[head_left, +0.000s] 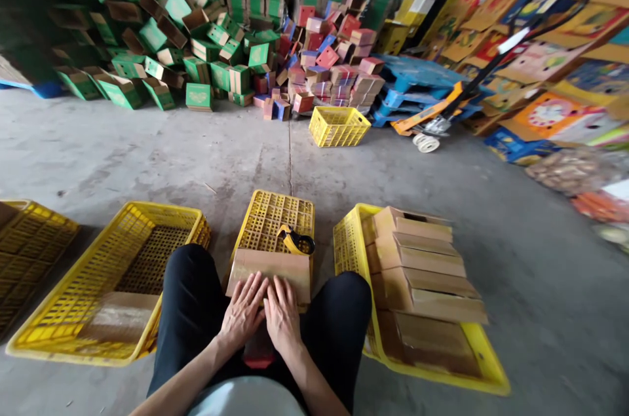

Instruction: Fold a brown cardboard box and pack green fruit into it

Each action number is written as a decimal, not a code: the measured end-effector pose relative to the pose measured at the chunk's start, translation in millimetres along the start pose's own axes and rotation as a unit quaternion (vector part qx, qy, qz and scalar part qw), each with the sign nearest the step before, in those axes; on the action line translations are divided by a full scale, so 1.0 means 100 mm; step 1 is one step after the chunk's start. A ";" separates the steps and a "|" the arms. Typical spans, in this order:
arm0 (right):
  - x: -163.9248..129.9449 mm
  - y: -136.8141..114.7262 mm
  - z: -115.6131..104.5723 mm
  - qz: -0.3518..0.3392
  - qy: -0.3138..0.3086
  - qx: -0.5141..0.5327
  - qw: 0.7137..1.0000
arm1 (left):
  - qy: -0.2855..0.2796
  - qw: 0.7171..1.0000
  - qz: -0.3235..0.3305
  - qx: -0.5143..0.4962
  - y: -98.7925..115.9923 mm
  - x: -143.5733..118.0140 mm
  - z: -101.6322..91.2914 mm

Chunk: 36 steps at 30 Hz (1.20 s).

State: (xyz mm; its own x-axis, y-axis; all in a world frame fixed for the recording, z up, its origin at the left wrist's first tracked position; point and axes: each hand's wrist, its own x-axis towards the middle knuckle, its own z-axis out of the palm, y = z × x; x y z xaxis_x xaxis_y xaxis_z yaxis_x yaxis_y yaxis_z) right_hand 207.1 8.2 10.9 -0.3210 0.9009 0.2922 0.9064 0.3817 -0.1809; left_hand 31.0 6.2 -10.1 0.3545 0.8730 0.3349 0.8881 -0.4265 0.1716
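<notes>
My left hand (244,312) and my right hand (282,314) lie flat side by side, fingers spread, pressing on a brown cardboard box (270,268). The box rests on an upturned yellow crate (275,216) between my knees. A yellow tape dispenser (296,242) sits on that crate just beyond the box. A red object (259,354) shows below my hands, mostly hidden.
A yellow crate (354,245) on my right holds several flat brown boxes (422,272). Another yellow crate (98,272) on my left holds one box (118,314). Piles of green (162,29) and red boxes (334,56), a far yellow crate (339,126) and a pallet jack (432,118) stand beyond.
</notes>
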 end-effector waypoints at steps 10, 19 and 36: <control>-0.33 0.27 -0.22 0.005 -0.010 0.016 1.000 | -0.006 0.998 -0.061 0.001 -0.27 -0.21 -0.12; -0.06 0.29 -0.13 0.026 -0.017 -0.017 0.999 | 0.020 0.997 -0.048 -0.051 -0.16 0.02 0.00; 0.40 0.08 0.15 -0.004 -0.010 0.006 1.000 | 0.026 0.996 -0.061 -0.063 -0.11 0.38 0.09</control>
State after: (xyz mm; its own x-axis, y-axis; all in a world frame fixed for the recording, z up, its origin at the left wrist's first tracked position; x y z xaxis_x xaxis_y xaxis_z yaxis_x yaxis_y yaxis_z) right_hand 197.0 50.2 7.2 -0.3334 0.9017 0.2754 0.9005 0.3910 -0.1902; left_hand 37.3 46.6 -7.5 0.2274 0.9083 0.3511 0.8786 -0.3468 0.3282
